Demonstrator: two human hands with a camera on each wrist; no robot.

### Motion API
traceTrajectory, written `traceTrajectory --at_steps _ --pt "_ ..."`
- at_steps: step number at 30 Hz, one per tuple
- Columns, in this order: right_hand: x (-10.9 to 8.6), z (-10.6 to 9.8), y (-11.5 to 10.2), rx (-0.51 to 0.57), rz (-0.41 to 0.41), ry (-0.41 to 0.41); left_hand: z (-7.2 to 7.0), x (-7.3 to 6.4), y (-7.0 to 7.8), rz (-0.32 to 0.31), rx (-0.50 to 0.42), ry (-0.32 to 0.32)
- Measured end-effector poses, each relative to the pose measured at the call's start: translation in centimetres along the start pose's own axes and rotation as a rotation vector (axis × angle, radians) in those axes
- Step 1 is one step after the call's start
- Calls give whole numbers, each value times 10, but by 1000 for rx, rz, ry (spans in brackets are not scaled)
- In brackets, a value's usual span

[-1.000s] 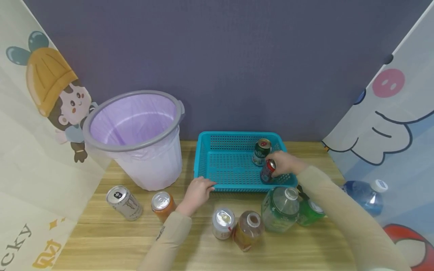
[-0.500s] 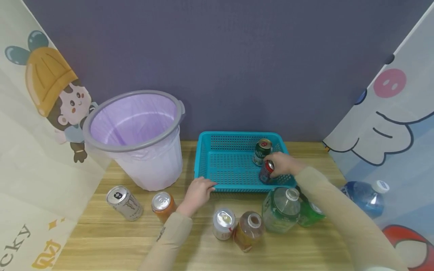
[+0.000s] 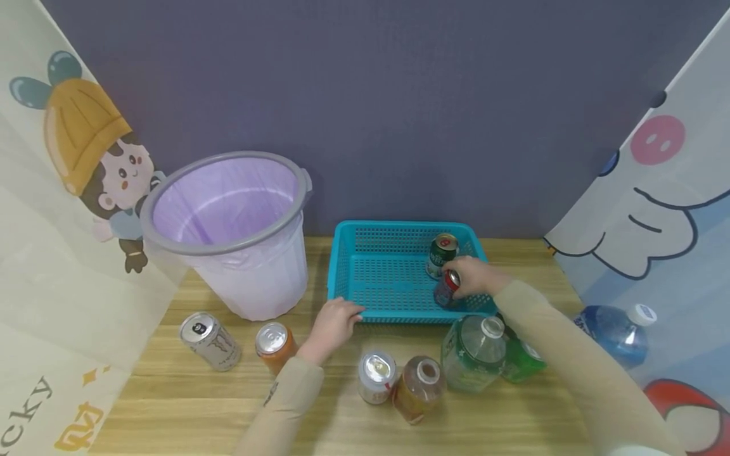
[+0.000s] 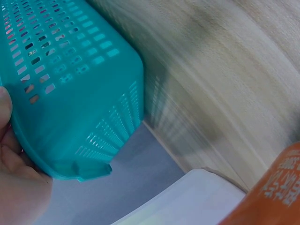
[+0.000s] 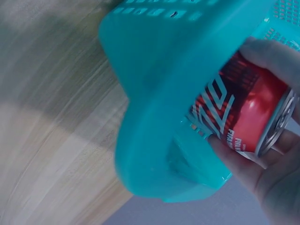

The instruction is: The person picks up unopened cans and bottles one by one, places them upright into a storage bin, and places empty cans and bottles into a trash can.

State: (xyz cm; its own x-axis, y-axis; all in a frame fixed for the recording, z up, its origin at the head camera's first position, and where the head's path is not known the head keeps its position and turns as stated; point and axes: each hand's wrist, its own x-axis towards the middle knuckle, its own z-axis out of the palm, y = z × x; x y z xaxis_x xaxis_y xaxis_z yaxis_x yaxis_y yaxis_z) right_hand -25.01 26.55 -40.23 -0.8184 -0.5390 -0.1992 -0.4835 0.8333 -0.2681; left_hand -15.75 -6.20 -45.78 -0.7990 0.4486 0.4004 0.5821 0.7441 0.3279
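Observation:
My right hand [image 3: 478,276] grips a small red and dark soda can [image 3: 447,286] inside the front right corner of the teal plastic basket [image 3: 393,316]. In the right wrist view, fingers and thumb curl round the red can [image 5: 255,105], its silver top toward the palm. A green can [image 3: 441,254] stands upright in the basket just behind it. At the basket's front left corner my left hand [image 3: 332,323] pinches the rim. The left wrist view shows the thumb on the outer wall of the basket [image 4: 79,112] and the other fingers over its edge, partly hidden.
A lined bin [image 3: 256,278] stands at the back left. In front are a silver-white can [image 3: 210,342], an orange can [image 3: 275,347], a white can [image 3: 376,378], an amber bottle [image 3: 419,389], a clear bottle [image 3: 476,354] and a green bottle [image 3: 521,361]. A blue bottle [image 3: 613,329] lies right.
My right hand has shifted the red can slightly left within the basket. My left hand stays at the rim.

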Motion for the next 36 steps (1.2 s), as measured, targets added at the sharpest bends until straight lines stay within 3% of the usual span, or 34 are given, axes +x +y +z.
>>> traceTrajectory --at_steps 15,27,36 --pt "5 1 3 -24 -47 -6 -1 0 0 -5 9 -14" --pt "10 -2 4 -3 20 -59 2 0 1 9 1 13" --pt "9 -3 3 -15 30 -62 1 -1 3 -14 -4 -4"
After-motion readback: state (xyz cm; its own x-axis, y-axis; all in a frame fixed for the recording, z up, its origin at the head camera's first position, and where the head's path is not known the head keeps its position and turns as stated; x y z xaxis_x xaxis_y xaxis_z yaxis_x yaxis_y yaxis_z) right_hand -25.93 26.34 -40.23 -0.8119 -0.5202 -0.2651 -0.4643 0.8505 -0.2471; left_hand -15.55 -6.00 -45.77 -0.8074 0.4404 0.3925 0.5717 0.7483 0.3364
